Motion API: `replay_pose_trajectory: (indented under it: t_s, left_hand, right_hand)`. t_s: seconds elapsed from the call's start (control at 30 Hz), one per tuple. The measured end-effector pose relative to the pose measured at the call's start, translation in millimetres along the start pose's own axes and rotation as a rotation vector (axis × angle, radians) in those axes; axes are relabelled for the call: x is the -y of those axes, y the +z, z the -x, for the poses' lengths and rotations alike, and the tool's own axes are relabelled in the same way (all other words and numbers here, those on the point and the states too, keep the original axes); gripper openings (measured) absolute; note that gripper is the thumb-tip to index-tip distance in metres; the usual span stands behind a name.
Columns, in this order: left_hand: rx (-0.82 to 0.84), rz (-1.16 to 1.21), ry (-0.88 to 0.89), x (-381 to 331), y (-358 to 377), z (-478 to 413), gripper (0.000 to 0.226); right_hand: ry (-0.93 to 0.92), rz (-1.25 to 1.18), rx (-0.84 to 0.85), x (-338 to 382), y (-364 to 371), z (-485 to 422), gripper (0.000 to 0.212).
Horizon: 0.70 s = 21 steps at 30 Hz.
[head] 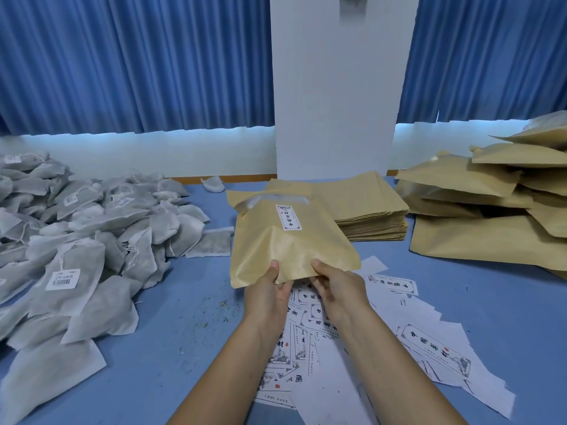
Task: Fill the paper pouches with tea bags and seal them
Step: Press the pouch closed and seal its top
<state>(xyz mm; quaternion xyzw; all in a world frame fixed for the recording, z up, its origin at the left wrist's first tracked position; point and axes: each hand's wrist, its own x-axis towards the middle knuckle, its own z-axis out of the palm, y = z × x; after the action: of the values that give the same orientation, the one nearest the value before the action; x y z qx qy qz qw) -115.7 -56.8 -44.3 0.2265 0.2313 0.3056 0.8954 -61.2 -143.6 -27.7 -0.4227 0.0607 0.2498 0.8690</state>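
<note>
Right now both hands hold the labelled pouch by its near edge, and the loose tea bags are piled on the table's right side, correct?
Wrong side. In the head view the loose tea bags are piled on the left side of the table. The left hand and right hand do hold the labelled pouch by its near edge.

The blue table carries a grey heap of tea bags at left, stacked flat paper pouches at the back, bulging pouches piled right, and printed labels strewn nearest (greenish crumbs beside them).
</note>
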Motion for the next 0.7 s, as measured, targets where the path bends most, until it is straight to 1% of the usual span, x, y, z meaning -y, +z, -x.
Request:
replay_pose_trajectory:
  t_s: [0.1,0.27,0.37,0.43,0.53,0.6,0.63,0.7]
  left_hand:
    - [0.018,0.002,-0.023,2.1,1.8,2.0,0.023]
    - [0.011,-0.098,0.012,4.0,0.0,4.6,0.023]
    - [-0.031,-0.249,0.055,7.0,-1.6,5.3,0.016]
    - [-0.056,-0.316,0.061,9.9,-2.3,6.1,0.017]
    - [-0.077,-0.344,0.062,9.5,-3.2,6.3,0.015]
    - [-0.062,-0.348,0.058,8.5,-2.9,8.2,0.022]
    - [-0.058,-0.349,0.067,8.7,-2.3,9.7,0.027]
    - [-0.081,-0.33,0.101,10.5,-0.9,11.8,0.033]
  right_hand:
    - [-0.002,-0.02,-0.01,4.0,-1.7,-1.7,0.039]
    - [0.003,0.004,0.064,-5.3,2.6,3.0,0.042]
    - [-0.052,0.004,-0.02,-4.9,2.0,0.7,0.044]
    - [-0.077,0.009,-0.05,-2.9,0.4,-1.0,0.04]
    - [-0.03,0.001,0.028,-6.2,1.2,3.1,0.025]
    - [0.011,0.052,0.086,-9.3,3.8,7.3,0.012]
    - [0.014,0.076,0.088,-10.0,4.7,7.8,0.009]
    - [-0.001,0.095,0.057,-10.1,5.1,6.3,0.01]
